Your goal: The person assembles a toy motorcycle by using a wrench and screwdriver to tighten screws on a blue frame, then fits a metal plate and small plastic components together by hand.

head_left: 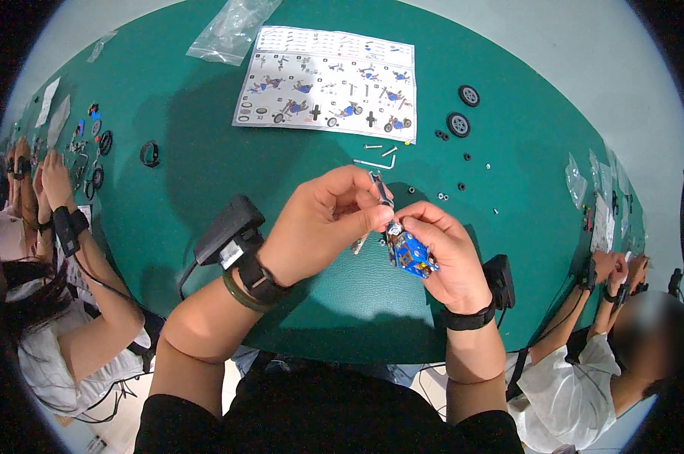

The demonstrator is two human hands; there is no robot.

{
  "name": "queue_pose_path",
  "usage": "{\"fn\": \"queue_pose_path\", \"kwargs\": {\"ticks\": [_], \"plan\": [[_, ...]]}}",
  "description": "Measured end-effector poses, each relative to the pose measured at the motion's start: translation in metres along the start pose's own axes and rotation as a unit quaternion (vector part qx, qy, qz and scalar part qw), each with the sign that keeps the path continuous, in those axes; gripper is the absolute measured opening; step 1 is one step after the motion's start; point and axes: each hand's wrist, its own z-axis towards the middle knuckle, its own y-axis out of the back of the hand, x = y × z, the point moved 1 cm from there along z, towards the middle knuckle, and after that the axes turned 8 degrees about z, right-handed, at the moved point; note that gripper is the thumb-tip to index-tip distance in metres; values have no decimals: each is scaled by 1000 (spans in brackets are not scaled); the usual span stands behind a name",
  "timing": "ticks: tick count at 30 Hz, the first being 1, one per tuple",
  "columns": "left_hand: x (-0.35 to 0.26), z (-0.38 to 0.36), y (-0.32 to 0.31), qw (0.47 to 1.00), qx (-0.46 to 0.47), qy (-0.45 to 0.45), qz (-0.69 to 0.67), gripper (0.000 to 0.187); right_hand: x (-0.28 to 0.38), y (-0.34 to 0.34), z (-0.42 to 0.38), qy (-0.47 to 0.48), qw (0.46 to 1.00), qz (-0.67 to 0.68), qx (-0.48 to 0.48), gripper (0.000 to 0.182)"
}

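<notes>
Close over the table, my right hand (449, 253) has its fingers closed round a blue toy motorcycle body (411, 256), which carries small metal and yellow parts. My left hand (330, 208) is closed in a pinch on a slim grey part (380, 186) standing up from the fingertips. The lower end of that part is right at the top of the blue body, and the fingertips hide where they meet. Just beyond my hands lie an L-shaped hex key (383, 164) and a screw (389, 151).
A printed instruction sheet (325, 85) lies beyond my hands, a clear plastic bag (232, 32) by its far edge. Two wheels (458, 125) and several small black rings and nuts are at right. Co-workers' arms (66, 204) reach in from both sides.
</notes>
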Motion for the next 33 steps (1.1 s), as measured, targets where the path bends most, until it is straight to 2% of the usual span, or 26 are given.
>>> {"fn": "queue_pose_path", "kwargs": {"ticks": [18,30,33], "plan": [[5,1,-5,999,-18,-30,1,12,-3,-4,-1,65,992,-98,-45,12],[7,-2,-7,996,-40,-26,80,13,-6,-5,-4,120,981,-145,-52,12],[9,-1,-7,994,-39,-48,94,13,-6,-6,-5,131,981,-134,-46,12]]}}
